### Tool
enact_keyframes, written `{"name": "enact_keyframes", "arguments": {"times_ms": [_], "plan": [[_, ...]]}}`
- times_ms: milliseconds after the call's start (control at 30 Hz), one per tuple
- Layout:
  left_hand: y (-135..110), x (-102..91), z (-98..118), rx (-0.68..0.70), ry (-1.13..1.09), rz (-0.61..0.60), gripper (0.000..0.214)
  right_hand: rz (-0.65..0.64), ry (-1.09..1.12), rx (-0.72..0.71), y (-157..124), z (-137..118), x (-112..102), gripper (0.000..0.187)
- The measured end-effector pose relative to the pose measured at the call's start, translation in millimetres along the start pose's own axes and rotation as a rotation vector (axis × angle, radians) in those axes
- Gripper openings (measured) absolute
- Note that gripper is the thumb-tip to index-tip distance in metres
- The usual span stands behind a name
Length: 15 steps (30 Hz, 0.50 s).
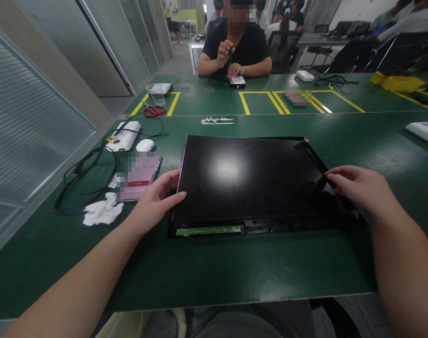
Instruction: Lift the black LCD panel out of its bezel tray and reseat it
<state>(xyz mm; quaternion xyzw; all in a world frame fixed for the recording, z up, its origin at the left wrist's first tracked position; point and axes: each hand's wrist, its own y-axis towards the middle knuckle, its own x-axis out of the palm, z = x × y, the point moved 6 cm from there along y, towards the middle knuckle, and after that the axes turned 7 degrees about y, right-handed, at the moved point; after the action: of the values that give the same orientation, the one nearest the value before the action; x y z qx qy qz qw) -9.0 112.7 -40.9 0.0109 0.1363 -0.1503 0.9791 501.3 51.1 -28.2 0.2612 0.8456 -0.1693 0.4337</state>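
A dark, glossy LCD panel (249,188) lies over a black rectangular frame (314,155) on the green table. The panel's left part sits raised above the frame, and its surface reflects a bright light. My left hand (159,199) grips the panel's left edge, thumb on top and fingers at the side and underneath, partly hidden. Over on the right, my right hand (363,188) is closed at the frame's right edge, thumb and fingertips pinching it. A narrow green circuit board (208,230) shows along the near edge below the panel.
Left of the panel are a smartphone (139,176), crumpled tissue (103,210), a white mouse (145,145), black cables (67,183) and red-handled scissors (154,111). White strips (217,120) lie beyond it. Across the table (249,267), a person (235,51) handles a small device (237,82).
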Motion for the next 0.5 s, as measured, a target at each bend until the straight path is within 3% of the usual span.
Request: {"name": "enact_keyframes", "arguments": {"times_ms": [233, 500], "plan": [[5, -13.7, -12, 0.119, 0.335, 0.048, 0.062, 0.015, 0.021, -0.011, 3, 3, 0, 0.042], [8, -11.8, -19, 0.16, 0.463, 0.028, 0.061, 0.014, 0.075, 0.019, -2, -2, 0, 0.037]]}}
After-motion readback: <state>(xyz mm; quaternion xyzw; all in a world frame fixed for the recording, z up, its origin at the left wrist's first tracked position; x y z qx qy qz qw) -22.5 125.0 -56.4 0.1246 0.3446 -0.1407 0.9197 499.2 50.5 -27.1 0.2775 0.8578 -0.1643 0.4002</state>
